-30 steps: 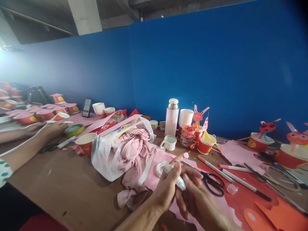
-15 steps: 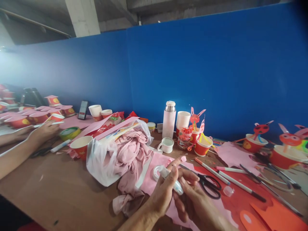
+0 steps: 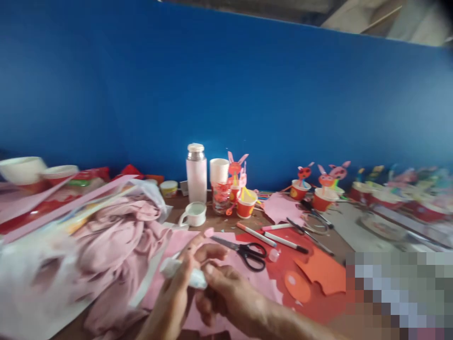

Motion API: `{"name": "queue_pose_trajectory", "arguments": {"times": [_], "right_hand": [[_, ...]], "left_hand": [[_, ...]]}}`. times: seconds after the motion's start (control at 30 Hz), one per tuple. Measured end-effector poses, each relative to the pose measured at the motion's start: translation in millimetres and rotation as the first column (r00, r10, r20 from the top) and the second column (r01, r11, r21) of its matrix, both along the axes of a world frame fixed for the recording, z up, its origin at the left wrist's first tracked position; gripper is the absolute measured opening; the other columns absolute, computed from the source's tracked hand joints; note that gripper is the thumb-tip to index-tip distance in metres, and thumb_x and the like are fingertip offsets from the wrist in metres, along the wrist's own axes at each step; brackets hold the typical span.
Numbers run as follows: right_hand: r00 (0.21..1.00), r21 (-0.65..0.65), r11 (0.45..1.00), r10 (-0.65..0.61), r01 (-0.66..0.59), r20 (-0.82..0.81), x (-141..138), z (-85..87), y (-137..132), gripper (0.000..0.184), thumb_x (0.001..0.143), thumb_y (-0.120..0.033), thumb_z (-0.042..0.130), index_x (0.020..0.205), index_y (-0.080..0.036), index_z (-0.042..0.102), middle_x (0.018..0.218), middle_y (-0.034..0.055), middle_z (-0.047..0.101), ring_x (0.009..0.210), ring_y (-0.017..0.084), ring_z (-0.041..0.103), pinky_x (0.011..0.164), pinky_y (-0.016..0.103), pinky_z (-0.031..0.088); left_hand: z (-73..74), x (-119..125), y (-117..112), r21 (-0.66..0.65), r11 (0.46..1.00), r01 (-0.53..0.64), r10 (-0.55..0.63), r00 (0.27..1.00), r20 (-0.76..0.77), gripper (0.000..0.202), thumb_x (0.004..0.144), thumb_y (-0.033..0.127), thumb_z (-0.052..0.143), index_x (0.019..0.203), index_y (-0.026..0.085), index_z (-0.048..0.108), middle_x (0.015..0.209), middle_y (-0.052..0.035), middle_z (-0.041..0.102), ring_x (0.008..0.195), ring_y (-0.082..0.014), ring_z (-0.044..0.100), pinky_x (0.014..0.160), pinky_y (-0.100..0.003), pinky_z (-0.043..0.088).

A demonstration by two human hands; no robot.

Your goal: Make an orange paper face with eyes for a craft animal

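Both my hands close on a small white tube (image 3: 184, 276), a little blurred, held just above the pink paper (image 3: 244, 283) on the bench (image 3: 219, 222). My left hand (image 3: 170, 300) has its fingers (image 3: 187, 255) curled around the tube, and my right hand (image 3: 230, 295) pinches the tube's end between thumb and fingers. Just to the right lie black-handled scissors (image 3: 252, 254), with two marker pens (image 3: 272, 237) beyond them. Red paper (image 3: 283, 241) and an orange paper cut-out (image 3: 323, 271) lie further right. To my left, pink cloth (image 3: 113, 241) bulges from a plastic bag (image 3: 35, 278). Ahead stand a white mug (image 3: 193, 214) and a steel-topped flask (image 3: 196, 172).
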State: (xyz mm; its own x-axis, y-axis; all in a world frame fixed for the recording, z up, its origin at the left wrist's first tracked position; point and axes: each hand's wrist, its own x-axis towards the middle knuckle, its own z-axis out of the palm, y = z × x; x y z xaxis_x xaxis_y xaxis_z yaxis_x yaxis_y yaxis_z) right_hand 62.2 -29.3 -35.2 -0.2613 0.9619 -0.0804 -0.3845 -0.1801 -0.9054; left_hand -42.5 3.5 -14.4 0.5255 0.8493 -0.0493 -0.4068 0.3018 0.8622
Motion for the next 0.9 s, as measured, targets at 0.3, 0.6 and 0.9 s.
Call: {"name": "queue_pose_trajectory", "arguments": {"times": [0.3, 0.6, 0.9], "right_hand": [[0.999, 0.004, 0.999, 0.035, -0.035, 0.021, 7.4, 2.7, 2.7, 0.061, 0.063, -0.074, 0.05, 0.059, -0.013, 0.055, 0.049, 0.0004, 0.053, 0.038, 0.009, 0.048, 0.042, 0.023, 0.035], [0.985, 0.148, 0.978, -0.161, 0.15, 0.067, 3.6, 1.7, 0.1, 0.047, 0.056, -0.056, 0.072, 0.068, -0.016, 0.05, 0.059, -0.0049, 0.05, 0.052, 0.005, 0.043, 0.052, 0.019, 0.032], [0.988, 0.119, 0.992, -0.065, 0.049, 0.141, 7.5, 4.1, 0.2, 0.058, 0.067, -0.072, 0.049, 0.062, -0.014, 0.052, 0.052, -0.0016, 0.05, 0.042, 0.007, 0.044, 0.045, 0.023, 0.032]], "left_hand": [[5.5, 3.2, -9.4, -0.07, 0.994, -0.084, 0.081, 0.996, -0.042, 0.076, 0.066, 0.064, 0.059, 0.127, 0.024, 0.04, 0.104, -0.0108, 0.062, 0.063, -0.0206, 0.061, 0.043, -0.026, 0.05], [8.0, 3.5, -2.7, -0.067, 0.992, -0.105, 0.107, 0.994, 0.032, 0.076, 0.07, 0.062, 0.057, 0.13, 0.022, 0.034, 0.094, -0.009, 0.063, 0.074, -0.022, 0.062, 0.051, -0.025, 0.052], [1.0, 3.3, -1.4, 0.068, 0.997, 0.027, -0.026, 1.0, -0.01, 0.074, 0.073, 0.065, 0.05, 0.131, 0.022, 0.03, 0.096, -0.01, 0.061, 0.047, -0.0133, 0.055, 0.029, -0.021, 0.041]]}}
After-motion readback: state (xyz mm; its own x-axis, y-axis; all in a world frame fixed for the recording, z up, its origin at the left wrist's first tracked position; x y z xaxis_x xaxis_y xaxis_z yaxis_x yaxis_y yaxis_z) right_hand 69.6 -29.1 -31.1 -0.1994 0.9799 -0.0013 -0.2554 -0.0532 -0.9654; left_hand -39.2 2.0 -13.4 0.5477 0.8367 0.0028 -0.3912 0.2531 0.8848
